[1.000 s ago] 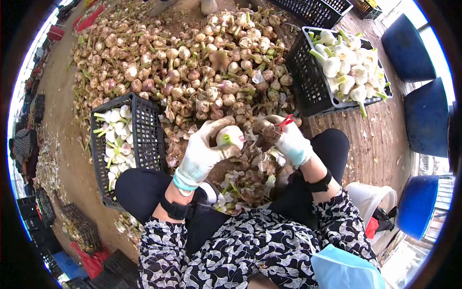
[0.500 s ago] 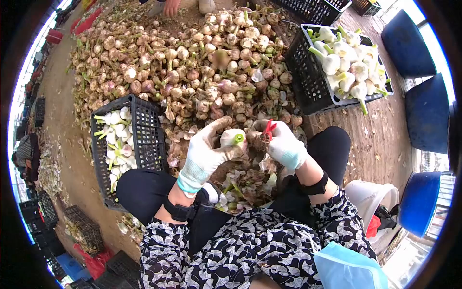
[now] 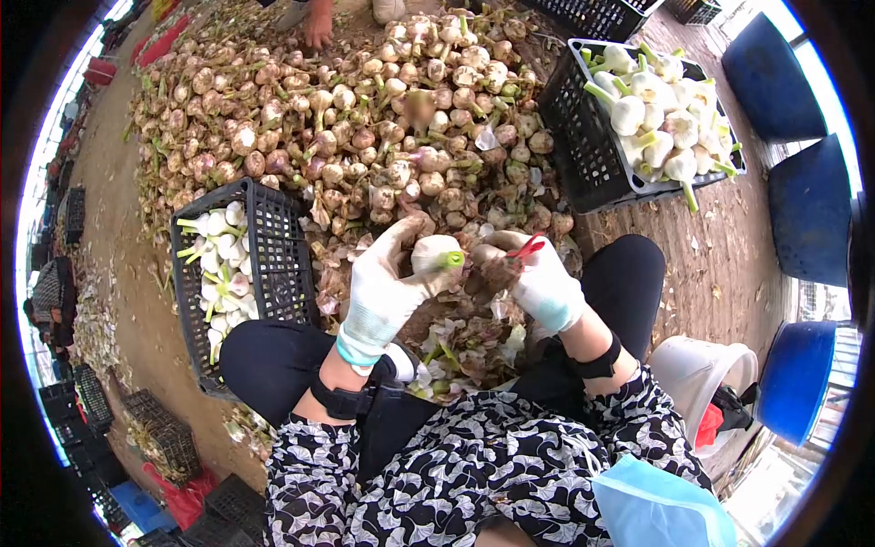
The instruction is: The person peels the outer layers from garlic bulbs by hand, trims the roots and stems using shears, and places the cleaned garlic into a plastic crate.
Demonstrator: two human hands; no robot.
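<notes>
In my gloved left hand (image 3: 375, 290) sits a pale garlic bulb (image 3: 435, 251), thumb and fingers closed round it, its cut green stem pointing toward me. My gloved right hand (image 3: 545, 284) is closed beside the bulb on a small red-handled tool (image 3: 530, 246); its working end is hidden. Brown, dirty husk or root matter (image 3: 492, 275) hangs at the right fingertips, close to the bulb. Below both hands, loose peelings and stem scraps (image 3: 465, 351) lie between my knees. Beyond them spreads a large heap of unpeeled garlic (image 3: 365, 137).
A black crate of cleaned garlic (image 3: 278, 242) stands left, and another full black crate (image 3: 592, 146) at right. Blue tubs (image 3: 802, 214) and a white bucket (image 3: 685, 369) line the right side. Another person's hand (image 3: 319, 25) reaches in at the far side of the heap.
The red-handled tool has turned to a flatter, more sideways angle in my right hand. The bulb has tilted slightly in my left hand. The other person's hand has shifted lower.
</notes>
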